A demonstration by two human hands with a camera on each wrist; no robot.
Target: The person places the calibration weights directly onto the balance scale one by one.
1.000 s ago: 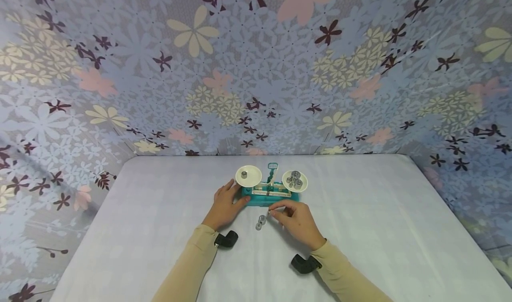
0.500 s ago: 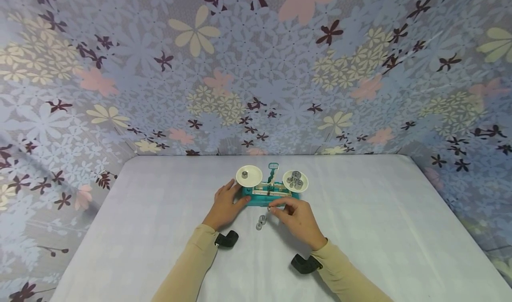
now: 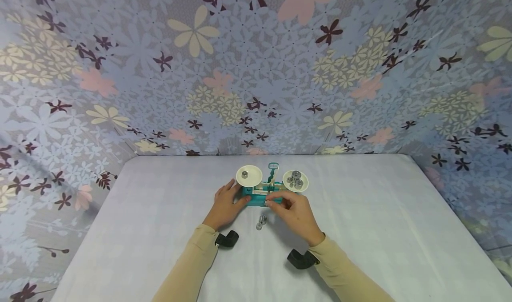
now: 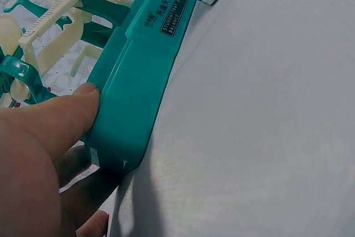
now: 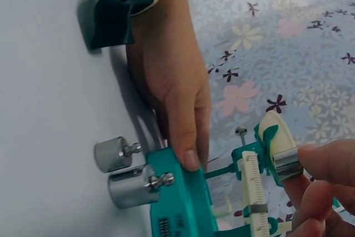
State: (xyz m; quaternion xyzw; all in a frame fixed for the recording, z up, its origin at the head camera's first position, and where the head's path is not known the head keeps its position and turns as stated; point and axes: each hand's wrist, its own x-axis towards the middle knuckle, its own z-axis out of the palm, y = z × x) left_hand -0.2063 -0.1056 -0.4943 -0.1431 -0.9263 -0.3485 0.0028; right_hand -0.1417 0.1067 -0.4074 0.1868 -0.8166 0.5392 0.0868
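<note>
A green tray balance (image 3: 256, 200) stands on the table, with two white pans. My left hand (image 3: 228, 206) grips its left end, the thumb (image 4: 83, 106) on the green base and the other fingers behind and under the end. My right hand (image 3: 296, 213) pinches a small metal cylinder weight (image 5: 288, 163) between thumb and fingers, held over the front of the base in the head view. One weight (image 3: 245, 174) sits in the left pan (image 3: 254, 181); several weights (image 3: 296, 175) are grouped in the right pan (image 3: 304, 187). Two knobbed weights (image 5: 133, 187) stand close before the base.
A pale cloth covers the table (image 3: 372, 213), with a flower-patterned backdrop (image 3: 256, 93) behind its far edge and along both sides. Each wrist carries a black camera mount (image 3: 227, 239). A ruled beam (image 5: 252, 187) with a slider runs along the balance's front.
My right hand has moved forward with the pinched weight, from beside the loose weights to over the front of the base. My left hand stays on the balance.
</note>
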